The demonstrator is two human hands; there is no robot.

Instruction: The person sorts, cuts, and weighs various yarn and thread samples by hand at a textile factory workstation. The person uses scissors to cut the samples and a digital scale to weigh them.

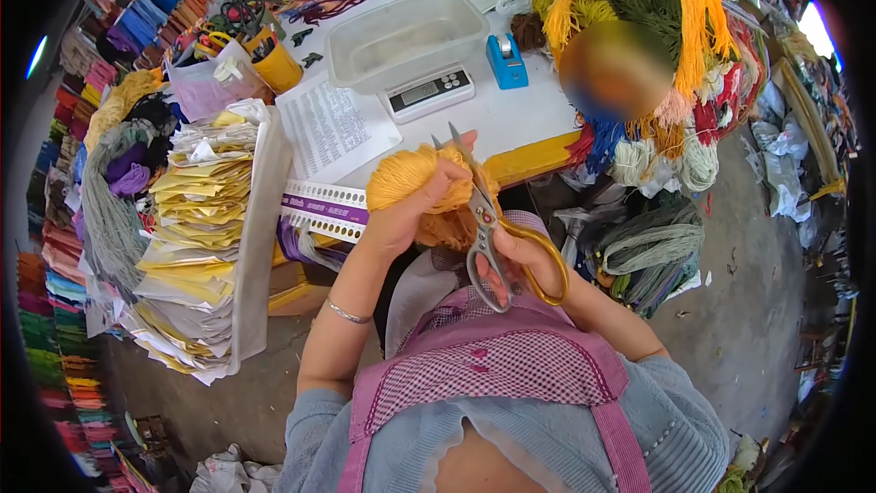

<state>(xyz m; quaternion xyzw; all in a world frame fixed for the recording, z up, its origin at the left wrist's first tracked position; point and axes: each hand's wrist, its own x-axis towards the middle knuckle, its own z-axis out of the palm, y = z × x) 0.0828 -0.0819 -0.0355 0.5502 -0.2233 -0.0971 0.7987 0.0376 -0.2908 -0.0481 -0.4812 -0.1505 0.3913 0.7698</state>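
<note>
Beyond the golden yarn hank (394,183) spreads the white worktable (520,128); left of the hank, stacked paper packets (203,219); beyond it, a plastic tub (406,41). The hank lies crosswise, clasped in the left hand (415,204). Just right of it, the right hand (529,260) grips the scissors (484,215) by the handles, blades slightly parted, pointing forward beside the left hand's fingers; whether they enclose strands, I cannot tell.

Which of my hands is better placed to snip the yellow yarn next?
Probably your right hand: it holds the scissors, blades near the yellow yarn bundle that your left hand grips.
</note>
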